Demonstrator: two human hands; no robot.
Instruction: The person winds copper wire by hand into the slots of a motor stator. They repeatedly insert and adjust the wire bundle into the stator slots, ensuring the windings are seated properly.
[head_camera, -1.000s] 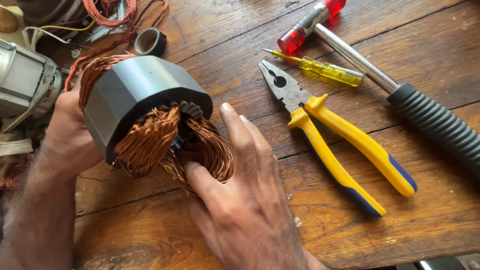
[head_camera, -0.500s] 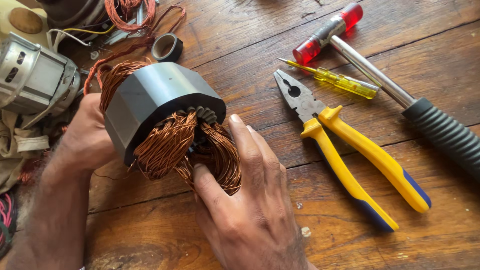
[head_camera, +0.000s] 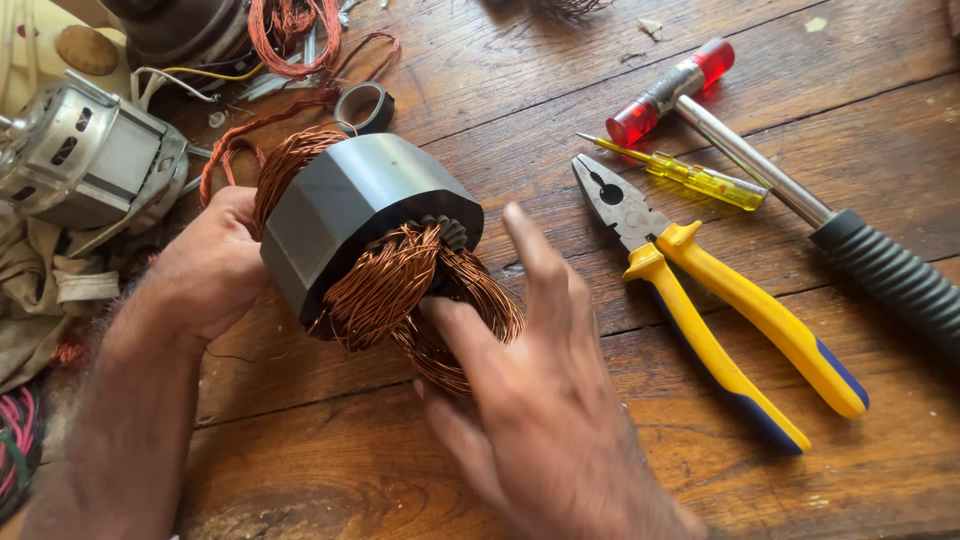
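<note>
A grey motor stator (head_camera: 355, 215) with copper wire windings (head_camera: 410, 290) spilling from its end is tilted above the wooden table (head_camera: 560, 80). My left hand (head_camera: 205, 265) grips its left side and holds it up. My right hand (head_camera: 530, 400) is at the lower right, fingers pressed into the copper coil loops; the index finger points up beside the stator.
Yellow-handled pliers (head_camera: 720, 300), a small yellow screwdriver (head_camera: 690, 175) and a hammer with red plastic heads (head_camera: 760, 160) lie to the right. A silver motor housing (head_camera: 85, 160), a roll of tape (head_camera: 362, 105), loose copper wire (head_camera: 290, 30) and cloth sit at the left.
The view has shifted, so everything sits further right and lower in the frame. My right index finger has lifted off the coil while the other fingers stay in the windings.
</note>
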